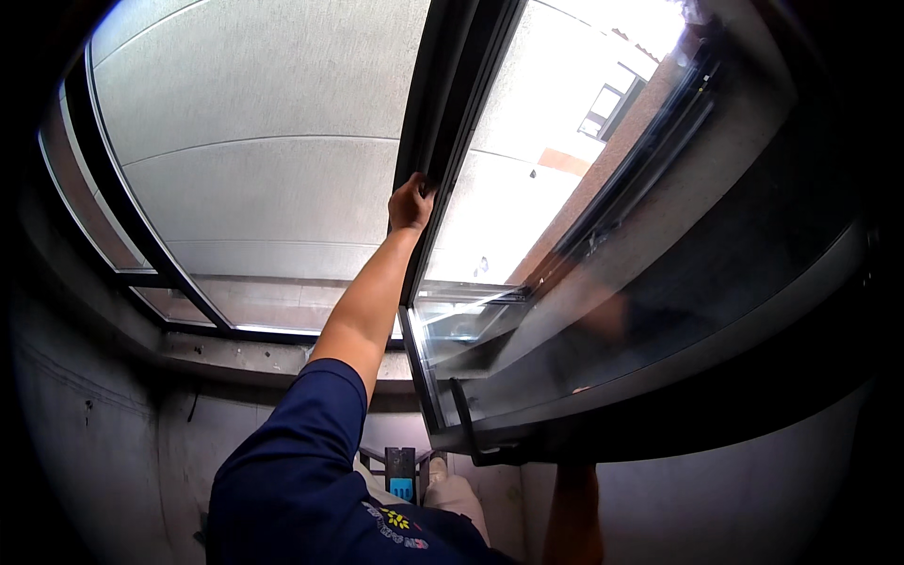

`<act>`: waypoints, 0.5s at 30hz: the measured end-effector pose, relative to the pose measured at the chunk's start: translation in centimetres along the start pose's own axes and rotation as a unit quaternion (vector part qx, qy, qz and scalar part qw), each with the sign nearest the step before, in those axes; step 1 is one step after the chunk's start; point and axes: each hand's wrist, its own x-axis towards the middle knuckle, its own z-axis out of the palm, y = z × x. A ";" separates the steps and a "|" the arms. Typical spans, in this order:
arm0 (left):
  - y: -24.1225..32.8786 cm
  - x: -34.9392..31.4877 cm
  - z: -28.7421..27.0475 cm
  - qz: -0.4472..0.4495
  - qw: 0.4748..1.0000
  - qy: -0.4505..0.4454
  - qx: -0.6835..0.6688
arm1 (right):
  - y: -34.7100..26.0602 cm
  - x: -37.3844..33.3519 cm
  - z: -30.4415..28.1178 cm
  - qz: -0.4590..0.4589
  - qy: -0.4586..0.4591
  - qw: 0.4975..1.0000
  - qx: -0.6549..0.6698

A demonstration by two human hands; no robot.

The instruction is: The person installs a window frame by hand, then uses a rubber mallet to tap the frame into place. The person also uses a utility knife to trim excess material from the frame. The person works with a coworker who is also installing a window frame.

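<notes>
My left arm reaches up and forward to a dark upright window post [440, 122]. My left hand [411, 201] is closed against that post, its fingers curled; what they hold, if anything, is hidden. To the right, a glazed window sash [603, 367] with a dark frame stands swung inward. A dark lever handle [463, 414] sits at its near left corner. My right forearm [573, 513] rises behind the sash's lower rail. Only fingertips of my right hand [581, 390] show over that rail; the rest of the hand is hidden.
A fixed pane with a dark frame [104, 160] is at the left, above a concrete sill [235, 356]. Below me are a dark step [400, 463] with a blue patch and my shoe [438, 468]. A pale wall [254, 104] stands outside.
</notes>
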 end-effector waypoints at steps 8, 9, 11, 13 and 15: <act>-9.4 -14.6 -3.6 -0.378 0.899 -0.193 -0.103 | -0.9 -4.9 0.6 0.077 -0.066 0.994 0.051; -12.1 -18.3 -5.2 -0.436 0.838 -0.265 -0.195 | -0.4 -5.1 0.8 0.082 -0.070 0.993 0.050; -13.4 -26.6 -8.9 -0.557 0.655 -0.361 -0.363 | 2.6 -6.0 -1.4 0.087 -0.052 0.995 0.024; -8.2 -32.6 -14.2 -0.626 0.627 -0.339 -0.317 | 7.7 -6.8 -5.1 0.090 -0.019 0.996 -0.013; -4.9 -35.5 -20.4 -0.651 0.571 -0.379 -0.326 | 9.0 -7.5 -5.9 0.236 -0.017 0.965 -0.114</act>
